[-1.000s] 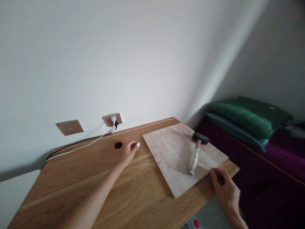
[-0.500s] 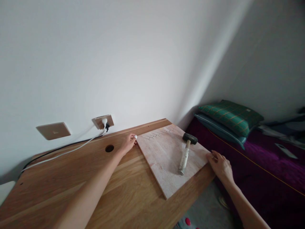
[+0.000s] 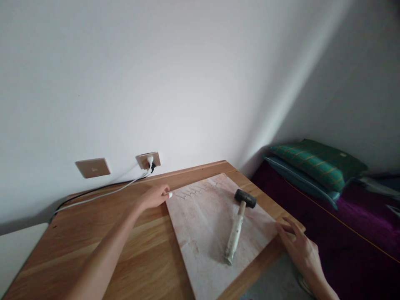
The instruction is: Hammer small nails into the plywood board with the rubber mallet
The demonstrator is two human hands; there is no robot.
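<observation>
A flat square board [image 3: 200, 233], mottled pinkish white, lies on the wooden desk [image 3: 140, 254]. My left hand [image 3: 156, 196] is closed at its far left corner, with something white at the tip of a digit. At the right corner, my right hand [image 3: 301, 246] has thumb and fingers around the board's edge; its grip is partly hidden. A mallet [image 3: 236, 233] with a black head and a worn, pale handle rests on the board between my hands. Several thin nails [image 3: 193, 191] lie in a row near the board's far edge.
Behind the desk, a wall socket [image 3: 150, 160] holds plugs with white and black cables [image 3: 103, 195]. A blank wall plate [image 3: 93, 167] is to its left. At right, a green plaid pillow [image 3: 321, 164] lies on a purple-covered bed [image 3: 350, 254].
The board, with the mallet and nails on it, has shifted away from the desk's right edge. Both hands have moved along with its corners. The camera view has also shifted.
</observation>
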